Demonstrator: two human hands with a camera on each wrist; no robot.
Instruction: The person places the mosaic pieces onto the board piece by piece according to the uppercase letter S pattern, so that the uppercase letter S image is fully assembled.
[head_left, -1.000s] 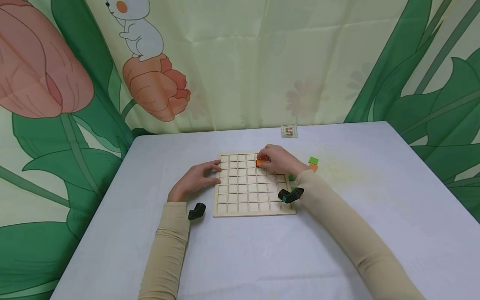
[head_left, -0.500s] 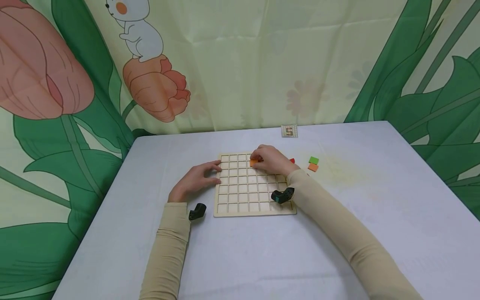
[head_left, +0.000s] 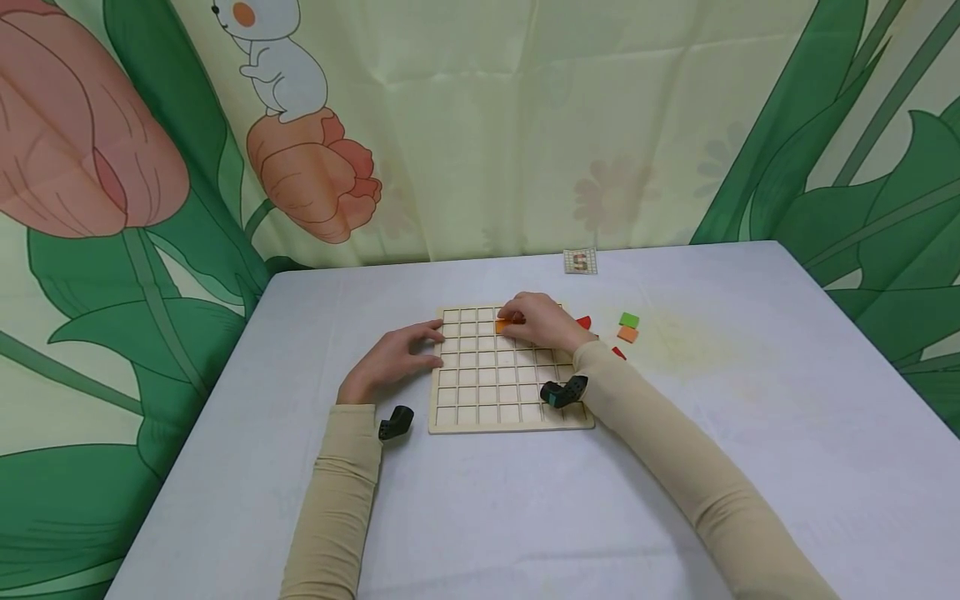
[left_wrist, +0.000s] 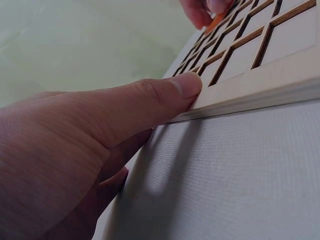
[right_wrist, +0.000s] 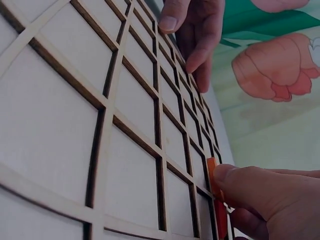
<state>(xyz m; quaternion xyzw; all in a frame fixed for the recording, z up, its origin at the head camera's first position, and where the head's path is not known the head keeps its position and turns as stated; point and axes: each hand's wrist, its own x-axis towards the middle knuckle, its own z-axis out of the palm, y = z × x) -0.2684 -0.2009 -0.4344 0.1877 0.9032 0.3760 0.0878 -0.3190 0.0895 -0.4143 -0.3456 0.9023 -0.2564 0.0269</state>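
Note:
A wooden grid board (head_left: 467, 396) lies flat on the white table. My left hand (head_left: 392, 360) rests at its left edge, fingers spread; in the left wrist view the thumb (left_wrist: 187, 86) touches the rim. Over the board's upper rows my right hand (head_left: 542, 321) pinches an orange tile (head_left: 500, 327). In the right wrist view that orange tile (right_wrist: 214, 175) stands tilted at a grid cell, the thumb against its side. A red tile (right_wrist: 220, 220) sits right beside it, partly behind the fingers. Part of the board is hidden under the right hand and sleeve.
Right of the board lie a green tile (head_left: 628, 319), another orange tile (head_left: 628, 334) and red pieces (head_left: 618, 353), partly covered by the right arm. A small patterned card (head_left: 580, 262) lies near the table's back edge. A printed curtain (head_left: 480, 150) hangs behind.
My right hand has moved a little left along the upper rows with the orange tile, then nearly stopped. Red pieces beside the right wrist have come into view. The left hand stays put.

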